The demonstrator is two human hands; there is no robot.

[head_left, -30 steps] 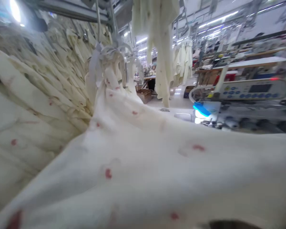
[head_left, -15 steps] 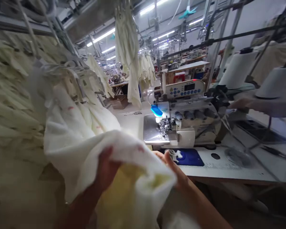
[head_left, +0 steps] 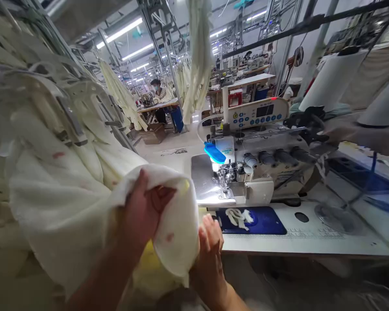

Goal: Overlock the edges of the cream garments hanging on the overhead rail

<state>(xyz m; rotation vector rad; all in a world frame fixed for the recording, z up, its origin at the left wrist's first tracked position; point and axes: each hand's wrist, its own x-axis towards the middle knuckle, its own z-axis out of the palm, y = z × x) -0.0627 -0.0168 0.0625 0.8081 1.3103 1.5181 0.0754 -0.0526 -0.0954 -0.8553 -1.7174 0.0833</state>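
Observation:
A white garment [head_left: 68,194] with small reddish marks hangs from a clip hanger [head_left: 65,112] on the left and stretches toward the sewing machine [head_left: 262,151]. My left hand [head_left: 142,211] is closed on its upper edge, with the thumb on top and the fingers partly inside the fold. At the garment's right-hand edge, my right hand [head_left: 210,250] has its fingers bent against the cloth, gripping it. Both hands are left of and below the machine's lit needle area [head_left: 227,177]. A blue guard [head_left: 214,152] sits above the needle area.
Scraps of white fabric [head_left: 238,218] lie on a dark blue plate [head_left: 272,222] in the machine table [head_left: 337,242]. White thread cones [head_left: 332,80] stand at the right. More pale garments [head_left: 197,56] hang ahead. A co-worker [head_left: 158,93] sits at a distant table.
My left hand has come into clearer view on the garment's edge, and my right hand has moved down and left with its fingers curled in. The view has shifted right.

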